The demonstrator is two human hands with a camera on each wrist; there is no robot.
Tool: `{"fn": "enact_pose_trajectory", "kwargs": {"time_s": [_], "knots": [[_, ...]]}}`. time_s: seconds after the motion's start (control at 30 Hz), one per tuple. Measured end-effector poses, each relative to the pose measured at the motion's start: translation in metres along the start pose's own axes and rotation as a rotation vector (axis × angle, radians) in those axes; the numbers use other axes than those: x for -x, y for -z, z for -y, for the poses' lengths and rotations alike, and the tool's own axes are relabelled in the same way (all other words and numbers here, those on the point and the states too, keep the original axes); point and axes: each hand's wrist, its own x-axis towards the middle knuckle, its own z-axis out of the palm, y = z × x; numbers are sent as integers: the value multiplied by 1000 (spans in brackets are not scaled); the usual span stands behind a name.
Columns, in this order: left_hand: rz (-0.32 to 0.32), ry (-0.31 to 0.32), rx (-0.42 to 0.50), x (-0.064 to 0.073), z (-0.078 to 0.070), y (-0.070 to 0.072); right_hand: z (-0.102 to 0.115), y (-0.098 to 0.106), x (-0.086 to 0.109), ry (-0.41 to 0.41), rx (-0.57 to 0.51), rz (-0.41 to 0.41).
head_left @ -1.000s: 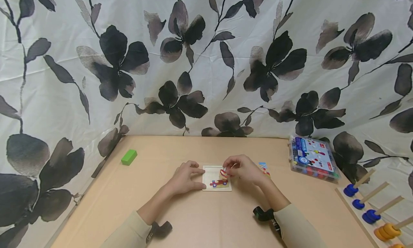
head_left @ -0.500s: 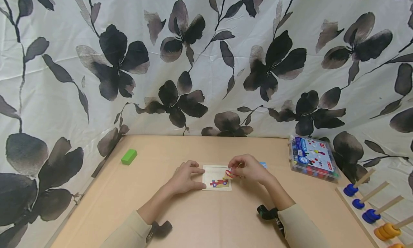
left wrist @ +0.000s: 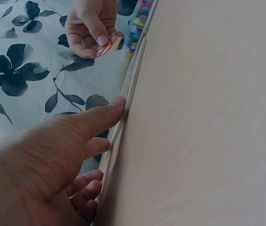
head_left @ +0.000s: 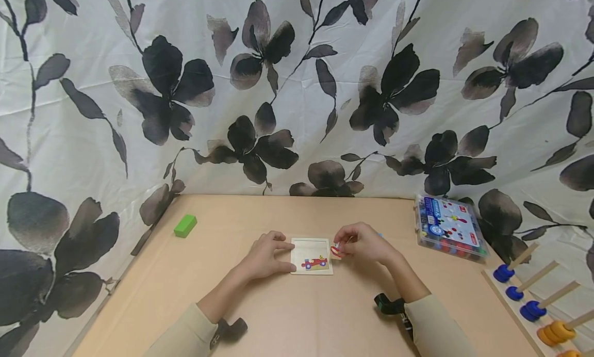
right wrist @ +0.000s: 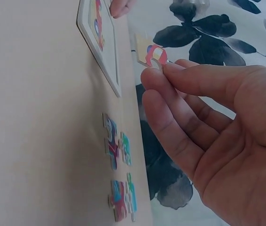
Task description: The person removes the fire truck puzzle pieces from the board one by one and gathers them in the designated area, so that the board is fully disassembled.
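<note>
Head view: right hand pinches a puzzle piece just beside the tray, right side. Left wrist view: left hand, fingers apart, touches the tray's edge. Right wrist view: loose pieces lie on the worktop.

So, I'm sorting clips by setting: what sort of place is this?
Likely a play or learning table: it shows a puzzle board with a printed vehicle, a ring-and-peg toy and a colourful kit box.
</note>
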Motion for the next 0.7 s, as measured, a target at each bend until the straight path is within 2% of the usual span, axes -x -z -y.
{"fn": "enact_pose_trajectory", "kwargs": {"time_s": [0.17, 0.7], "knots": [[0, 1, -3, 0, 0, 1, -2, 4, 3, -6, -18, 27], [1, -5, -1, -1, 2, 0, -10, 18, 10, -61, 78, 102]]}}
